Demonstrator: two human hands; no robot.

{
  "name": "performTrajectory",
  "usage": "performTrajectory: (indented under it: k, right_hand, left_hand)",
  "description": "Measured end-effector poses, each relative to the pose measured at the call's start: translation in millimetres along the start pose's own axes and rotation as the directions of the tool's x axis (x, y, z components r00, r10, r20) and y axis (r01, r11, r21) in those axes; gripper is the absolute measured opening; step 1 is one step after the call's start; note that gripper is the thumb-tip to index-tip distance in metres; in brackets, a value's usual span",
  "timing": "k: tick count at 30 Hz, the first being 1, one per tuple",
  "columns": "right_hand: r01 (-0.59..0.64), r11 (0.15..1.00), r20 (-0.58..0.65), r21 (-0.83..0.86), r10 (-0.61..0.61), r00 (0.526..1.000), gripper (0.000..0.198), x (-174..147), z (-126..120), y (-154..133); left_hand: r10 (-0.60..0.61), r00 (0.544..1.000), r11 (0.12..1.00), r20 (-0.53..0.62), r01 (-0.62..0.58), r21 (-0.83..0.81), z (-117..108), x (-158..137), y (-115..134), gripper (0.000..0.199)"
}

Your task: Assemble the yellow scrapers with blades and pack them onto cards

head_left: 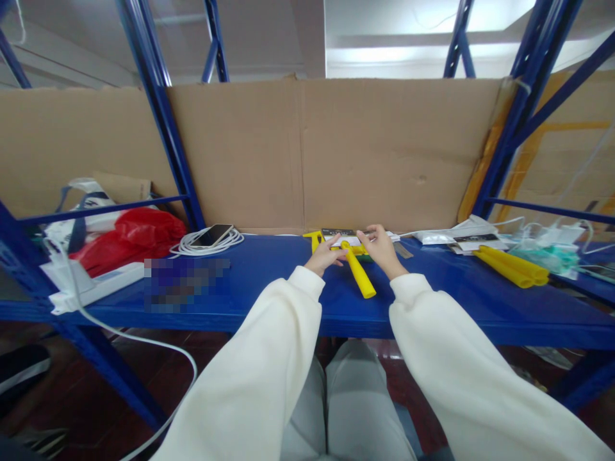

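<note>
On the blue shelf in front of me lies a yellow tool with a tube-like handle (361, 276) pointing toward me. Its crosswise yellow head (314, 241) is partly covered by my left hand (327, 256), whose fingers are bent around the middle of it. From the other side comes my right hand (380, 248), thumb and forefinger apart close to the tool's far end; its other fingers are mostly hidden. Behind the hands a black-and-white printed packet (339, 233) lies against the cardboard. A thin grey flat strip (403, 250) rests right of my right hand.
A phone (211, 235) lies on a coiled white cable (230, 241) to the left, beside a red bag (144, 234) and a white power strip (113, 280). On the right are yellow tubes (512, 266) and a white packet (456, 232). A cardboard wall (384, 153) closes the back.
</note>
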State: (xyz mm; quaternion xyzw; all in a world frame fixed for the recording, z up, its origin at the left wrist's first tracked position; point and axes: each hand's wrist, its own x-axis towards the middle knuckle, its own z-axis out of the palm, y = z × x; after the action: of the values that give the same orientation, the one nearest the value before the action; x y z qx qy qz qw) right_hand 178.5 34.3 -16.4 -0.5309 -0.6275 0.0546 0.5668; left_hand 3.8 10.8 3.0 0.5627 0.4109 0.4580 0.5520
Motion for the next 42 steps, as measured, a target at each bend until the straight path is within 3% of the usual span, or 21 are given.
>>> performTrajectory:
  k: [3,5,11,16,19,22,24,27,30,32,36,42]
  right_hand:
    - [0.067,0.997,0.27,0.042,-0.076,0.96,0.041,-5,4,-4]
    - [0.097,0.991,0.378,0.088,-0.123,0.918,0.04,-7,7,-6]
    - [0.057,0.989,0.468,0.138,-0.116,0.876,0.02,-7,6,-9]
    - [0.091,0.996,0.533,0.023,-0.089,0.841,0.032,-4,0,-16]
    - [0.124,0.981,0.502,-0.15,-0.033,0.864,0.039,3,-16,-14]
    - [0.148,0.917,0.439,-0.37,0.032,0.898,0.042,17,-50,0]
    - [0.133,0.831,0.367,-0.541,0.091,0.926,0.042,26,-80,15]
    - [0.076,0.664,0.293,-0.744,0.223,0.93,0.042,33,-128,41]
    - [-0.011,0.487,0.203,-0.874,0.384,0.901,0.044,32,-168,66]
    - [-0.055,0.412,0.147,-0.91,0.444,0.884,0.044,28,-186,78]
    - [-0.096,0.347,0.097,-0.933,0.5,0.861,0.048,24,-202,92]
    - [-0.189,0.29,-0.002,-0.938,0.542,0.84,0.051,22,-197,89]
  left_hand:
    - [-0.022,1.0,1.0,0.013,0.022,0.005,0,0,1,0.085]
    - [-0.026,0.999,1.0,0.026,0.026,0.002,0,-1,1,0.087]
    - [-0.036,0.999,0.999,0.037,0.036,-0.012,2,-2,3,0.088]
    - [-0.032,0.998,0.999,0.063,0.03,0.035,2,-6,6,0.092]
    - [-0.016,0.997,0.997,0.077,0.011,0.07,2,-8,6,0.096]
    - [-0.008,0.998,0.994,0.069,0.001,0.106,1,-7,6,0.096]
    - [-0.002,0.998,0.992,0.06,-0.005,0.128,1,-6,5,0.094]
    - [-0.006,0.999,0.988,0.038,0.0,0.156,1,-3,4,0.091]
    - [-0.01,0.999,0.985,0.033,0.004,0.171,2,-1,3,0.088]
    - [-0.011,0.999,0.983,0.042,0.003,0.186,2,-1,3,0.087]
    - [-0.013,0.999,0.976,0.048,0.002,0.218,2,-1,2,0.084]
    - [0.003,1.0,0.957,0.003,-0.004,0.29,2,3,-2,0.069]
